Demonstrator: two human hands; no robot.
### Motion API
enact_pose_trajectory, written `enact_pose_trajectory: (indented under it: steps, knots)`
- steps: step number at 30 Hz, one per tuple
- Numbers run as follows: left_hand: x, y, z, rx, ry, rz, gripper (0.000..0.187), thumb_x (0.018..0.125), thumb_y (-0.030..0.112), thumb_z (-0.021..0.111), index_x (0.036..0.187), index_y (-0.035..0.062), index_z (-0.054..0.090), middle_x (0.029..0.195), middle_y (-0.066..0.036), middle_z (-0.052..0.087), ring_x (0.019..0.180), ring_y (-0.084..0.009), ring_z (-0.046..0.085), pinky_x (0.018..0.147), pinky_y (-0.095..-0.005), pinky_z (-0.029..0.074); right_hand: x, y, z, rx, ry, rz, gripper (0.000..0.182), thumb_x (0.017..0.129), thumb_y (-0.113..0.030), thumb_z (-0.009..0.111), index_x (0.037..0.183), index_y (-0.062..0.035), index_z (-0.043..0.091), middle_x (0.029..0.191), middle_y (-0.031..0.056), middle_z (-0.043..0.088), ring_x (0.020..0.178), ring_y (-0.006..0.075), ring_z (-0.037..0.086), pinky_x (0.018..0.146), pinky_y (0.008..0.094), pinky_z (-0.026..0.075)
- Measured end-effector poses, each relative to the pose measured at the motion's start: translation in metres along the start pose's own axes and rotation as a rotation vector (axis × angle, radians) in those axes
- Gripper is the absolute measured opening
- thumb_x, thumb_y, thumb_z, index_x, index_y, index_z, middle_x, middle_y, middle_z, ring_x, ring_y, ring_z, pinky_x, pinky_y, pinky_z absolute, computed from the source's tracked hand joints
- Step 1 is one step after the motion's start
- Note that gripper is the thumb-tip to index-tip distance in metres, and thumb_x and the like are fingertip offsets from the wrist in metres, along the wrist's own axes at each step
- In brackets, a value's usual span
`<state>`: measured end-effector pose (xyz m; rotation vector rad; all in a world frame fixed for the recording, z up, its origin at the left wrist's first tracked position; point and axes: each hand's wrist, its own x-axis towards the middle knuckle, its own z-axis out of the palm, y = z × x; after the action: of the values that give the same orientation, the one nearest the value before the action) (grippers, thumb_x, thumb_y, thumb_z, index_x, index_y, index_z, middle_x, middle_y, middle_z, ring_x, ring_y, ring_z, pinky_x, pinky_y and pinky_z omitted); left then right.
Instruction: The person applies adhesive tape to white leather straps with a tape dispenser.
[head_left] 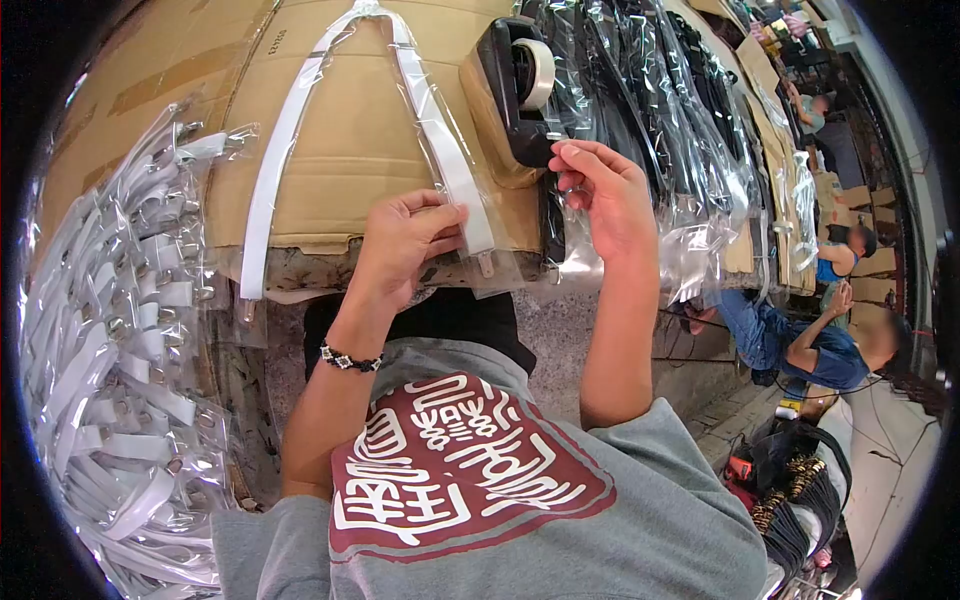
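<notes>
- A cardboard-covered worktop (330, 150) is seen ahead; everything below is placed relative to the tape dispenser (515, 90) standing on it.
- A large heap of bagged white straps (120, 400) is piled far to the left of the dispenser, and bagged dark straps (650, 120) lie just to its right.
- One white strap in a clear bag (420, 110), bent into an arch, lies just left of the dispenser; it is judged light, limp and slippery in its film, best held flat near the open lower end.
- That lower end is pressed down by the left hand (405, 245), fingers curled together.
- At the dispenser's front edge, something is pinched between thumb and fingertips of the right hand (605, 195), probably tape, though this cannot be told.
</notes>
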<state>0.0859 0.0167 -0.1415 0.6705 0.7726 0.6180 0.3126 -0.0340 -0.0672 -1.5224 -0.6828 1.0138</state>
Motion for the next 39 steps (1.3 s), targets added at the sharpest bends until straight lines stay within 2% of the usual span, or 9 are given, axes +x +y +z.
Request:
enact_pose_trajectory:
  steps: [5,8,12,15,19,20,23,26,39]
  knots:
    - [0.002,-0.001,-0.002,0.016,0.004,0.003,0.014,0.093,0.009,0.07,0.104,0.0003,0.068,0.099,-0.007,0.073,0.084,-0.0141,0.071,0.08,-0.0271,0.058,-0.003,-0.008,0.002,-0.001,0.022,0.011,0.018,0.09,-0.017,0.072,0.101,-0.0023,0.075,0.083,0.001,0.068,0.068,0.007,0.058,0.057,0.0213,0.04]
    - [0.002,-0.001,-0.002,0.011,0.001,0.002,0.014,0.092,0.009,0.07,0.102,0.0001,0.068,0.098,-0.008,0.073,0.085,-0.0147,0.071,0.081,-0.0274,0.059,0.001,-0.007,0.0,0.006,0.018,-0.011,0.016,0.088,-0.017,0.073,0.097,-0.0052,0.077,0.086,0.0013,0.071,0.066,0.0049,0.055,0.056,0.0206,0.039]
    - [0.0,0.001,-0.001,-0.012,-0.003,0.01,0.013,0.091,0.009,0.071,0.101,0.0004,0.068,0.098,-0.008,0.073,0.086,-0.0156,0.071,0.082,-0.0287,0.059,0.01,-0.023,0.002,-0.125,0.05,-0.086,0.015,0.086,-0.019,0.074,0.094,-0.0069,0.078,0.092,-0.0009,0.074,0.076,0.0044,0.052,0.059,0.0199,0.038]
    - [0.003,-0.002,-0.004,-0.011,-0.007,0.019,0.014,0.091,0.009,0.072,0.101,0.0004,0.068,0.098,-0.008,0.073,0.086,-0.0164,0.072,0.082,-0.0295,0.059,0.022,-0.032,0.003,-0.143,0.009,-0.133,0.016,0.086,-0.021,0.073,0.093,-0.0071,0.077,0.095,-0.0009,0.075,0.077,0.0048,0.052,0.062,0.0208,0.038]
    - [-0.001,-0.002,-0.002,-0.022,0.003,0.017,0.015,0.09,0.01,0.073,0.101,0.0002,0.068,0.097,-0.008,0.072,0.085,-0.0167,0.071,0.082,-0.03,0.059,0.038,-0.039,0.008,-0.077,-0.056,-0.193,0.016,0.087,-0.023,0.071,0.091,-0.0091,0.077,0.096,-0.0008,0.075,0.082,0.0058,0.06,0.068,0.0238,0.04]
    - [-0.001,-0.001,-0.001,-0.021,0.004,0.017,0.015,0.09,0.01,0.073,0.101,0.0001,0.068,0.097,-0.008,0.072,0.085,-0.0167,0.071,0.082,-0.03,0.059,0.043,-0.041,0.006,-0.106,-0.063,-0.205,0.016,0.088,-0.023,0.07,0.092,-0.0091,0.077,0.096,0.0004,0.075,0.087,0.0078,0.065,0.07,0.025,0.041]
    - [-0.002,0.002,0.0,-0.002,0.008,0.023,0.015,0.09,0.01,0.073,0.101,0.0003,0.068,0.096,-0.008,0.072,0.086,-0.0162,0.071,0.082,-0.0298,0.059,0.045,-0.05,0.013,-0.066,-0.069,-0.229,0.017,0.089,-0.021,0.068,0.096,-0.008,0.077,0.098,0.0018,0.076,0.089,0.0099,0.066,0.074,0.0269,0.044]
    - [-0.001,0.0,-0.002,-0.003,0.001,0.024,0.015,0.09,0.011,0.073,0.1,0.0005,0.068,0.096,-0.008,0.072,0.086,-0.0157,0.07,0.082,-0.0293,0.059,0.054,-0.054,0.011,-0.068,-0.114,-0.247,0.022,0.094,-0.019,0.064,0.108,-0.0049,0.073,0.111,0.0074,0.074,0.103,0.0162,0.067,0.08,0.03,0.047]
    - [-0.002,0.001,0.0,-0.003,0.009,0.018,0.016,0.091,0.011,0.073,0.101,0.0,0.068,0.097,-0.008,0.072,0.085,-0.0155,0.07,0.08,-0.0288,0.058,0.036,-0.048,0.004,-0.098,-0.091,-0.198,0.024,0.093,-0.023,0.065,0.106,-0.0042,0.074,0.109,0.0075,0.074,0.099,0.0159,0.067,0.082,0.0309,0.047]
